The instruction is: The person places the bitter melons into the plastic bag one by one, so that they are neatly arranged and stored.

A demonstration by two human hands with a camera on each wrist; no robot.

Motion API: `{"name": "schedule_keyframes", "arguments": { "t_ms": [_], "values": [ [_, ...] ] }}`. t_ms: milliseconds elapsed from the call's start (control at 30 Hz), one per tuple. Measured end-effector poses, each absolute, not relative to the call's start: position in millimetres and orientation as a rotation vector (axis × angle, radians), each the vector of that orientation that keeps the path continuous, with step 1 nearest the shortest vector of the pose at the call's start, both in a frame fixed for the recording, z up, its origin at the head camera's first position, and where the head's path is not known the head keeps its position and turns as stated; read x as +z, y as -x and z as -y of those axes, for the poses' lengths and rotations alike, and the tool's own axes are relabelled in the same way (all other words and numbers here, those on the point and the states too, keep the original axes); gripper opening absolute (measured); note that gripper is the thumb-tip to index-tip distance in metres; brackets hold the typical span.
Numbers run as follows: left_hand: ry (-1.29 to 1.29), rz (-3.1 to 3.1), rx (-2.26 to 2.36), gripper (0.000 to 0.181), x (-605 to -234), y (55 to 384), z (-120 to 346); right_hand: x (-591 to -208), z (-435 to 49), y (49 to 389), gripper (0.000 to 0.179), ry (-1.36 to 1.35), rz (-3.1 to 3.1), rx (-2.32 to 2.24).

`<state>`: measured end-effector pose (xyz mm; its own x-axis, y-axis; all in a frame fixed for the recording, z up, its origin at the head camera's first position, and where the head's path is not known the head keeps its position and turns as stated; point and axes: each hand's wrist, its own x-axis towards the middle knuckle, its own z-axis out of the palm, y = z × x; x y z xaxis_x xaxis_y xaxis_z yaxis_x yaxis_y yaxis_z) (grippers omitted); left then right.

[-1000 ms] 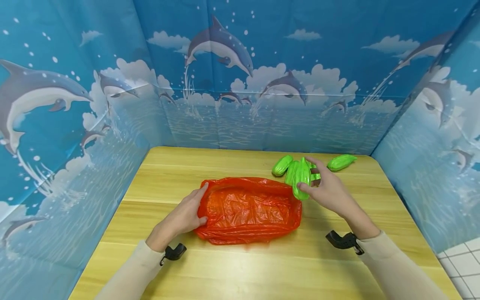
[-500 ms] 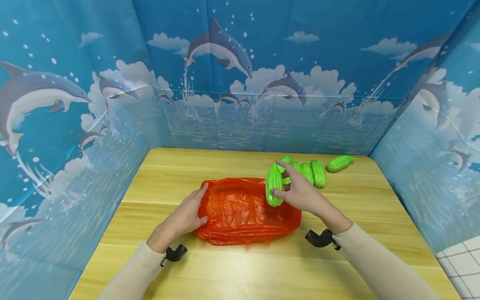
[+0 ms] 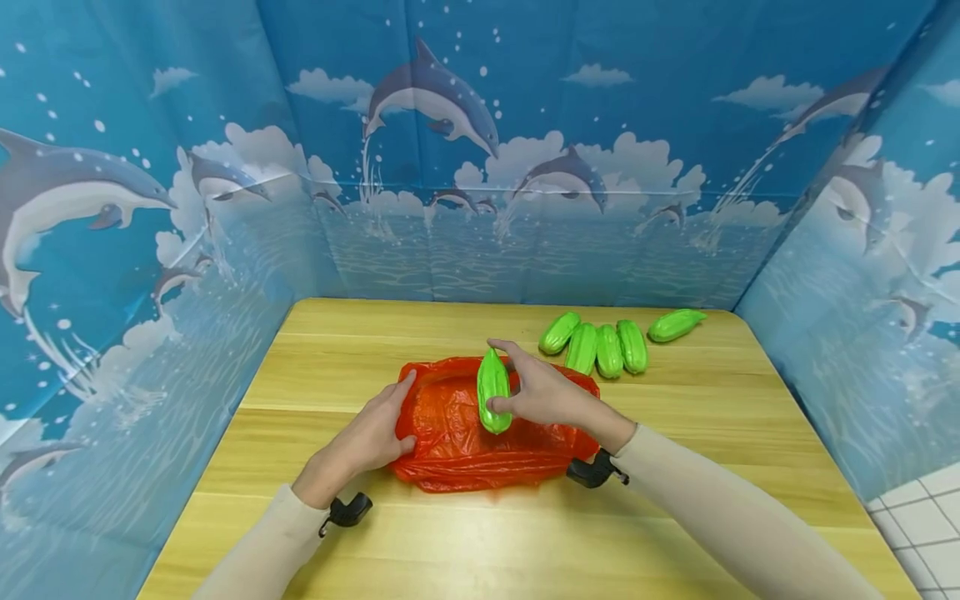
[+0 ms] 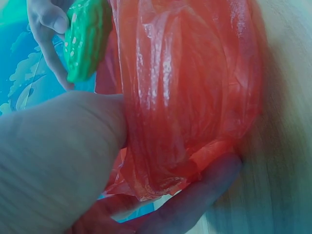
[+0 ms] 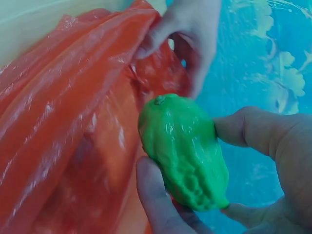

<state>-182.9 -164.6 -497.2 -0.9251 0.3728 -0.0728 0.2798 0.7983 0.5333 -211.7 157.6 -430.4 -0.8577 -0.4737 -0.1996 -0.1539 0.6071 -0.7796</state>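
Note:
A red plastic bag (image 3: 480,477) lies on the table with its mouth spread upward. My left hand (image 3: 372,430) holds the bag's left side, thumb at the inner side and fingers outside, as the left wrist view also shows. Over the bag's opening, my right hand (image 3: 551,393) grips a shiny green bitter melon (image 3: 492,393) between thumb and fingers. Its ridged, bumpy skin is plain in the right wrist view, where the fingers (image 5: 155,195) lie along one side. The bag's inside is partly hidden by the right hand and the melon.
Behind the bag's right end, several more green bitter melons (image 3: 609,350) lie side by side. Another bitter melon (image 3: 675,325) sits apart, farther right. Dolphin-printed curtains (image 3: 450,250) enclose the wooden table (image 3: 487,542) at the back and both sides.
My right hand has carried the bitter melon leftward, from beside the other melons to above the bag's opening. The left hand has stayed at the bag's left side.

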Motion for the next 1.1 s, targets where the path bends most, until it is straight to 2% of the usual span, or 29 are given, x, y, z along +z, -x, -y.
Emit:
{"name": "schedule_keyframes", "arguments": {
  "t_ms": [467,1100],
  "values": [
    [-0.519,-2.796,0.822,0.114,-495,183,167,-440,-111,226,0.099,0.503,-2.221,-1.155],
    [-0.559,-2.77,0.832,0.117,-496,182,170,-456,-77,230,0.103,0.432,-2.09,-1.222]
  ]
}}
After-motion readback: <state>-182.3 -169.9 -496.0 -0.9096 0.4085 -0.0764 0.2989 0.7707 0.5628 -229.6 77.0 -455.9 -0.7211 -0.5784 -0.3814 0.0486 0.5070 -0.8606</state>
